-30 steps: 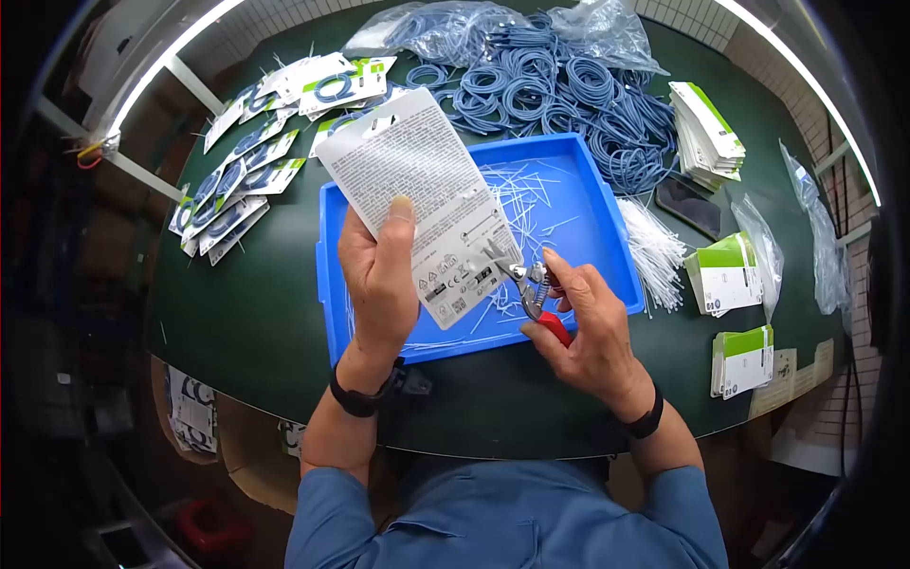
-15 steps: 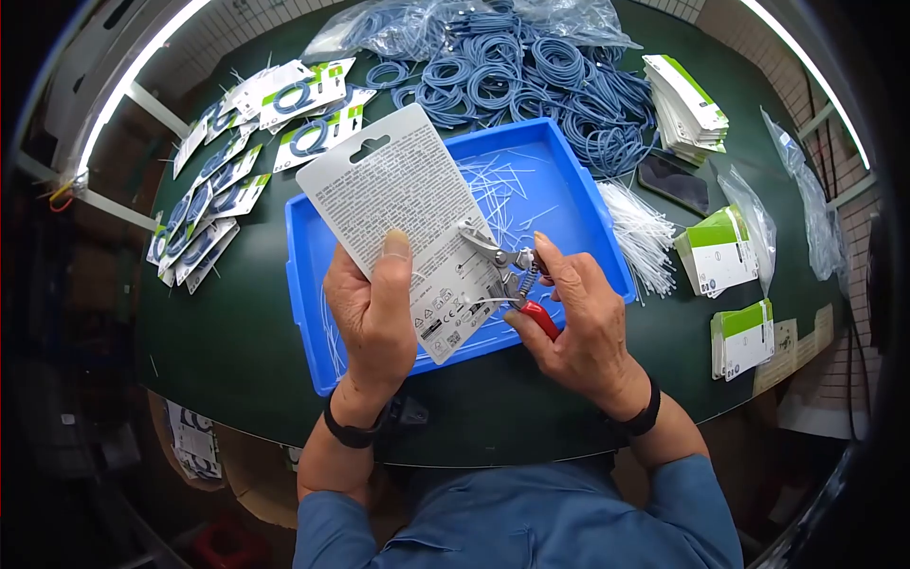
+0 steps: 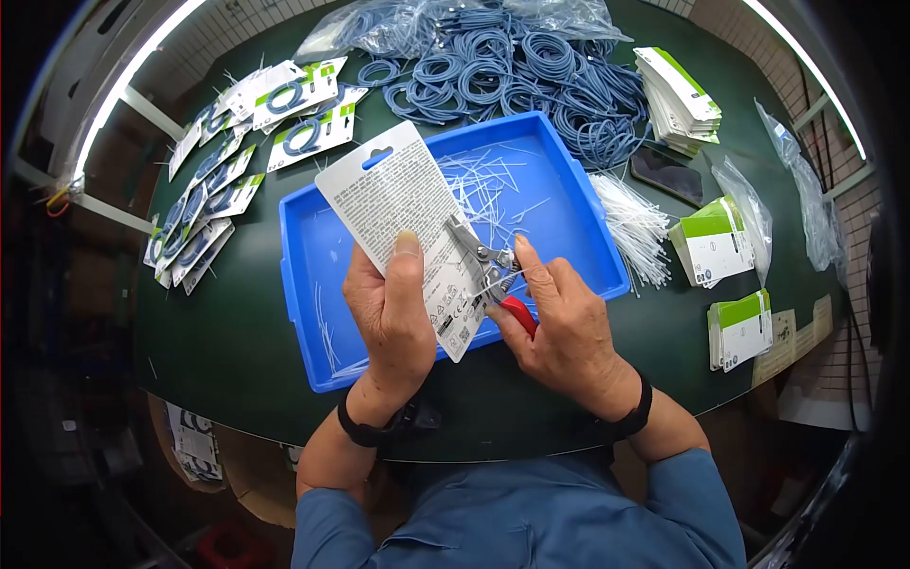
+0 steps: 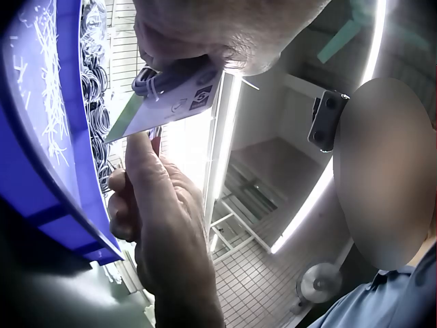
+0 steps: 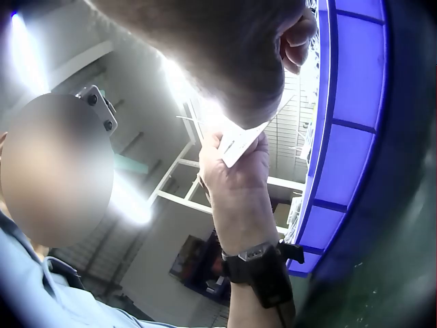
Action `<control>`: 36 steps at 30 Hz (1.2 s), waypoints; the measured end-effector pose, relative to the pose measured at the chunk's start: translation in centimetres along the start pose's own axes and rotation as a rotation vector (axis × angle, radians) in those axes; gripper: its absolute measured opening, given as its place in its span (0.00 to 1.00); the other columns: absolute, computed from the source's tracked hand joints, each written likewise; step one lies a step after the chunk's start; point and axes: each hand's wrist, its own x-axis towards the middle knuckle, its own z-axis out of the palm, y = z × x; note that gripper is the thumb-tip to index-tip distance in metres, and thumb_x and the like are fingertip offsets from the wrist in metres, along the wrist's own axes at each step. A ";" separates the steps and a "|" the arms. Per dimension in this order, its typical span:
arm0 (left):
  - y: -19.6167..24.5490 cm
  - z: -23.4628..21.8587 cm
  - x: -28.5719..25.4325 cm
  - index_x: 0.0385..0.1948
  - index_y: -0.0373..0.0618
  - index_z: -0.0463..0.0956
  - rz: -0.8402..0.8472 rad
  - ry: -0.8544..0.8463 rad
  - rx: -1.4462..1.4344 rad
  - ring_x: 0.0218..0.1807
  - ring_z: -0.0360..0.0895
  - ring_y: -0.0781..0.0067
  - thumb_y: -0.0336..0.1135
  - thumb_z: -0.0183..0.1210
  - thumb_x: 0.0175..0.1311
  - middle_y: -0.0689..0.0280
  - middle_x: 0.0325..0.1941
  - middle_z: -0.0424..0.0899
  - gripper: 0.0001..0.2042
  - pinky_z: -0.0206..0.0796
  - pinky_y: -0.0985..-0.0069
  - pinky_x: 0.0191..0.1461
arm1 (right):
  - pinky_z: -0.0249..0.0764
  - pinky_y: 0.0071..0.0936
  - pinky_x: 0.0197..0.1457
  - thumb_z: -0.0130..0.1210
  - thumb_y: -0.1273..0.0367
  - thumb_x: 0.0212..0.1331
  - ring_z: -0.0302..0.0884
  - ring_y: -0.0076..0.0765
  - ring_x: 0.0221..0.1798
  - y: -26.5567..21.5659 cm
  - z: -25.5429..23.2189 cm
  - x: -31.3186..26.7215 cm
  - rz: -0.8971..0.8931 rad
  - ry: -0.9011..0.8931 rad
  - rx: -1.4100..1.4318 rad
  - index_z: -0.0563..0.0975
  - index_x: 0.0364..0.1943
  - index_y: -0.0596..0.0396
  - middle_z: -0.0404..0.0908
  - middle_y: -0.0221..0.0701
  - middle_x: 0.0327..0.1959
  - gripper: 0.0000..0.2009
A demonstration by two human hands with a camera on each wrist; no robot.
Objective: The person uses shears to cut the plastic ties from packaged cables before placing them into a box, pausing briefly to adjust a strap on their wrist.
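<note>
My left hand (image 3: 393, 318) grips a printed white packaging card (image 3: 398, 199) by its side, with the thumb on its text-covered back. On the card's front, a coil of cable (image 4: 151, 83) shows in the left wrist view. My right hand (image 3: 569, 327) holds spring-loaded cutters (image 3: 491, 266) with a red handle, the fingers curled round them. The metal blades overlap the lower right part of the card. A thin white cable tie end (image 3: 500, 282) sticks out by the cutters. Both hands are above a blue tray (image 3: 550, 180) with scattered white tie pieces (image 3: 483, 194).
Coiled blue-grey cables (image 3: 512, 71) are heaped at the back. Finished-looking cards with cables (image 3: 204, 190) lie at the left. At the right are a bundle of white cable ties (image 3: 630, 228), a dark phone (image 3: 666, 175) and card stacks (image 3: 713, 247).
The card has come lower and its blades-side edge now sits closer to my right hand. The cutters have shifted from the card's edge further over its back. The head view has turned slightly.
</note>
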 end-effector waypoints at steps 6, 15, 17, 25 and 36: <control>-0.5 -0.5 1.0 0.58 0.31 0.73 -0.125 0.046 0.008 0.44 0.79 0.80 0.35 0.51 0.79 0.60 0.49 0.85 0.16 0.73 0.79 0.50 | 0.76 0.41 0.39 0.70 0.64 0.60 0.78 0.51 0.35 -0.1 0.6 -0.1 0.106 -0.127 0.088 0.69 0.69 0.67 0.78 0.45 0.38 0.36; 0.8 -2.9 3.6 0.56 0.32 0.74 -0.220 0.127 -0.086 0.42 0.85 0.76 0.37 0.52 0.78 0.58 0.48 0.85 0.16 0.78 0.78 0.46 | 0.75 0.39 0.37 0.71 0.64 0.58 0.78 0.48 0.33 0.0 -0.7 0.0 0.055 -0.294 0.167 0.71 0.70 0.60 0.78 0.42 0.37 0.35; 1.0 -3.2 3.9 0.57 0.32 0.73 -0.209 0.143 -0.088 0.43 0.85 0.75 0.37 0.52 0.78 0.57 0.48 0.85 0.16 0.79 0.78 0.46 | 0.75 0.39 0.37 0.71 0.64 0.58 0.77 0.47 0.33 -0.1 -0.9 0.1 0.042 -0.300 0.195 0.71 0.70 0.59 0.77 0.42 0.37 0.35; 0.3 -3.0 3.8 0.61 0.31 0.69 -0.189 0.132 -0.112 0.45 0.89 0.66 0.37 0.50 0.77 0.52 0.51 0.85 0.20 0.84 0.72 0.47 | 0.75 0.35 0.37 0.72 0.66 0.55 0.76 0.40 0.32 -0.1 -1.0 0.1 0.033 -0.280 0.226 0.70 0.72 0.55 0.76 0.39 0.38 0.38; 0.6 -2.3 3.4 0.58 0.32 0.71 -0.205 0.139 -0.139 0.43 0.88 0.69 0.38 0.50 0.78 0.53 0.49 0.86 0.17 0.83 0.76 0.46 | 0.75 0.35 0.39 0.72 0.67 0.55 0.76 0.43 0.34 -0.1 -1.2 0.1 0.031 -0.263 0.278 0.70 0.72 0.57 0.76 0.41 0.38 0.39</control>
